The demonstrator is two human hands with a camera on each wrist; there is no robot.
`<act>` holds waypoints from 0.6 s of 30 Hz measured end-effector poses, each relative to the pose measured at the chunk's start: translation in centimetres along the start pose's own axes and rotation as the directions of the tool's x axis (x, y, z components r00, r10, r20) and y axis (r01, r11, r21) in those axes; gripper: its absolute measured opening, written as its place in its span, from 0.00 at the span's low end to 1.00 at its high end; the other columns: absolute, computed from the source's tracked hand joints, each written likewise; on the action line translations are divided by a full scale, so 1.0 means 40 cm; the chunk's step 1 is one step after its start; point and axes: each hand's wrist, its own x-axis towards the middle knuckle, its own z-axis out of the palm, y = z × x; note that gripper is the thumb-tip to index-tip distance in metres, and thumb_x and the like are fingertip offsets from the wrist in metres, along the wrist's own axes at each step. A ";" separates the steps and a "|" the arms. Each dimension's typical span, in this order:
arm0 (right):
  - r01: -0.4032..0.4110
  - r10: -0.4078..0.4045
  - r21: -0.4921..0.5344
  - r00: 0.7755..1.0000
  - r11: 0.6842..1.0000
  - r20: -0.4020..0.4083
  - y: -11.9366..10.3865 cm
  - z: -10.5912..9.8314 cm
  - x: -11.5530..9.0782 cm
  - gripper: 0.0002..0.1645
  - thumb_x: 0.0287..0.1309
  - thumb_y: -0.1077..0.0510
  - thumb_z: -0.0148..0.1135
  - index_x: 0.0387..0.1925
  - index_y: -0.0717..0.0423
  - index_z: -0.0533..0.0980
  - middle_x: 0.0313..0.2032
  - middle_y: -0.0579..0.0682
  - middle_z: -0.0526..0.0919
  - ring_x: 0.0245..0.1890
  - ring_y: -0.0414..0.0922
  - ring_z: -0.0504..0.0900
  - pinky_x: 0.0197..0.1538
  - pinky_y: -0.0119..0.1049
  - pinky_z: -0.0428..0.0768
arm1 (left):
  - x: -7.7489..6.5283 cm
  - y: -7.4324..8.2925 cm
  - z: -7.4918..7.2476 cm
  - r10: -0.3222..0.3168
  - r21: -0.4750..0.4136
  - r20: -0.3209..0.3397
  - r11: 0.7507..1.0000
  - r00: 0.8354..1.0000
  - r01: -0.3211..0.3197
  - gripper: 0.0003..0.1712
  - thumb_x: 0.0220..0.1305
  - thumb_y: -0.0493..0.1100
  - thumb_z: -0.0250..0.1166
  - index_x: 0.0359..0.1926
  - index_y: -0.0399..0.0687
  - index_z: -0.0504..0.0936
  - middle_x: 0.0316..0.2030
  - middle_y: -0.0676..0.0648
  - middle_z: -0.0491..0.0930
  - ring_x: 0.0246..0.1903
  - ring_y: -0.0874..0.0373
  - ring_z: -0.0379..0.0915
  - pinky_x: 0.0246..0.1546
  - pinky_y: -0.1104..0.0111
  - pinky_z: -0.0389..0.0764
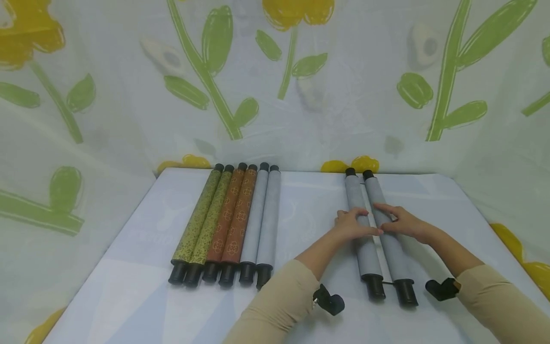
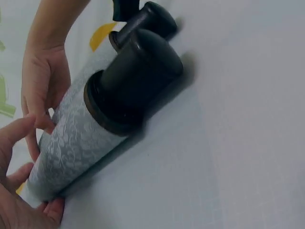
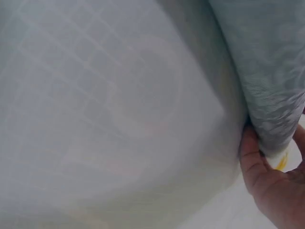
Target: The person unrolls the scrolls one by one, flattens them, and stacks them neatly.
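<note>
A grey patterned scroll lies slightly unrolled on the right half of the table, its left roll [image 1: 366, 255] and right roll [image 1: 394, 258] side by side with black end knobs. A narrow pale strip [image 1: 382, 258] shows between them. My left hand [image 1: 350, 227] grips the left roll around its middle, thumb and fingers on opposite sides. My right hand [image 1: 408, 223] holds the right roll at about the same height. In the right wrist view, the right hand [image 3: 276, 188] has its digits around the grey roll [image 3: 271, 81]. Some fingertips are hidden under the rolls.
Left of centre, several rolled scrolls lie in a row: green-yellow ones [image 1: 197, 220], brown ones with flower motifs [image 1: 234, 215] and grey ones [image 1: 262, 220]. Behind the white table [image 1: 309, 215] hangs a flower-printed cloth [image 1: 343, 119].
</note>
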 end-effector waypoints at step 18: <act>-0.054 0.044 -0.143 0.996 0.988 -0.077 0.011 -0.002 -0.017 0.52 0.46 0.48 0.72 0.66 0.63 0.56 0.62 0.79 0.57 0.58 0.71 0.61 0.52 0.64 0.68 | -0.004 -0.028 -0.008 0.134 0.252 -0.004 0.959 0.991 -0.129 0.50 0.36 0.60 0.78 0.62 0.64 0.64 0.56 0.43 0.61 0.51 0.56 0.61 0.42 0.71 0.71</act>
